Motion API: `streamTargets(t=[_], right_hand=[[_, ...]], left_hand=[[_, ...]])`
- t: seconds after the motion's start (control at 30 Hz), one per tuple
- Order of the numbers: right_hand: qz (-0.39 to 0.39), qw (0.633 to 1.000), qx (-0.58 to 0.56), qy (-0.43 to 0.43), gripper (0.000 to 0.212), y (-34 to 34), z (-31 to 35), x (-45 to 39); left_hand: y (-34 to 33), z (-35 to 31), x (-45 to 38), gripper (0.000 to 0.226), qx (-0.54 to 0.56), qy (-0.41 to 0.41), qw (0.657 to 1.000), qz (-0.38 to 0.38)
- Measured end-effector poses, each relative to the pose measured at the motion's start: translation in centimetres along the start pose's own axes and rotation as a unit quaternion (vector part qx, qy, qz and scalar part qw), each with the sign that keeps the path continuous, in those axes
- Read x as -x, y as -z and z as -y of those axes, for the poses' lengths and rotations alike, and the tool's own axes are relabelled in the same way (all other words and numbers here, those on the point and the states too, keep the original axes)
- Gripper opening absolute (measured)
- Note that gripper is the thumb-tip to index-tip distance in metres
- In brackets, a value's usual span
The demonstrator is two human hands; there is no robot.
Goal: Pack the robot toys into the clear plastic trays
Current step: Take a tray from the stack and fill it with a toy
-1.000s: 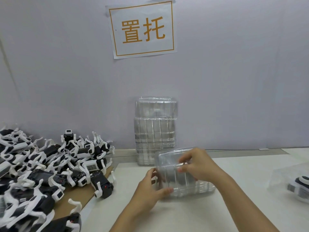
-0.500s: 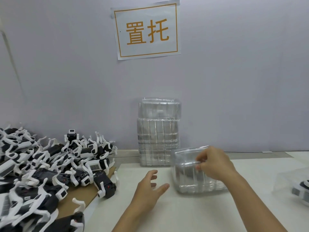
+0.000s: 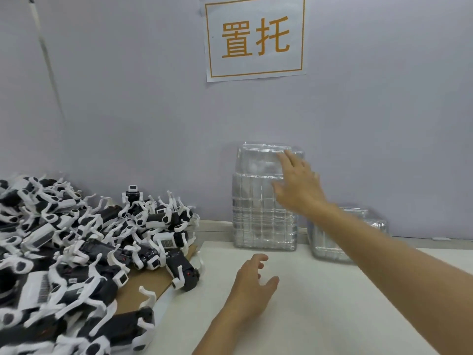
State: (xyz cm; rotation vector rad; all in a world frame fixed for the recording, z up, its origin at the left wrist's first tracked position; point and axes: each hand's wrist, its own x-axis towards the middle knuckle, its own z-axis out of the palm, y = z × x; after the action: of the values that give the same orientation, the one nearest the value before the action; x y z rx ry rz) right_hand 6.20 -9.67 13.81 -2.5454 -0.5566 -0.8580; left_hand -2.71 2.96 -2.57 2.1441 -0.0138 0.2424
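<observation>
A tall stack of clear plastic trays point(image 3: 258, 213) stands against the wall at the back of the table. My right hand point(image 3: 298, 184) reaches to its upper right side with fingers spread, empty, at or just in front of the top tray. A shorter stack of clear trays point(image 3: 368, 226) sits to the right of the tall one, partly hidden by my right forearm. My left hand point(image 3: 252, 285) hovers over the white table, fingers loosely curled, holding nothing. A big heap of black-and-white robot toys point(image 3: 84, 252) fills the left side.
The toys lie on a sheet of brown cardboard point(image 3: 146, 285) at the table's left. A white mat point(image 3: 320, 303) covers the table in front of me. A paper sign with orange characters point(image 3: 254, 38) hangs on the grey wall above the trays.
My right hand let go of the small tray stack, which now sits to the right of the tall stack, and rose to the tall stack's top. My left hand stayed low and empty.
</observation>
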Motion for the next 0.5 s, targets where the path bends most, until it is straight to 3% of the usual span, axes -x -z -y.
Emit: streamTargets(t=[0.07, 0.13, 0.2, 0.3, 0.5], right_hand=[[0.007, 0.997, 0.079, 0.021, 0.078, 0.0, 0.4, -3.6], [0.067, 0.988, 0.139, 0.022, 0.084, -0.2, 0.0, -6.4], [0.106, 0.983, 0.148, 0.01, 0.069, -0.2, -0.5, -7.8], [0.007, 0.994, 0.104, 0.025, 0.029, -0.3, -0.7, -8.0], [-0.136, 0.984, -0.098, 0.06, 0.022, 0.2, 0.5, -4.1]], left_hand=[[0.1, 0.0, 0.0, 0.046, -0.003, -0.006, 1.0, 0.0], [0.1, 0.0, 0.0, 0.045, -0.001, -0.006, 1.0, 0.002], [0.1, -0.1, 0.0, 0.045, 0.002, -0.004, 1.0, 0.005], [0.3, -0.1, 0.1, 0.045, 0.003, -0.002, 1.0, 0.007], [0.6, -0.5, 0.2, 0.029, 0.049, 0.001, 0.999, -0.025]])
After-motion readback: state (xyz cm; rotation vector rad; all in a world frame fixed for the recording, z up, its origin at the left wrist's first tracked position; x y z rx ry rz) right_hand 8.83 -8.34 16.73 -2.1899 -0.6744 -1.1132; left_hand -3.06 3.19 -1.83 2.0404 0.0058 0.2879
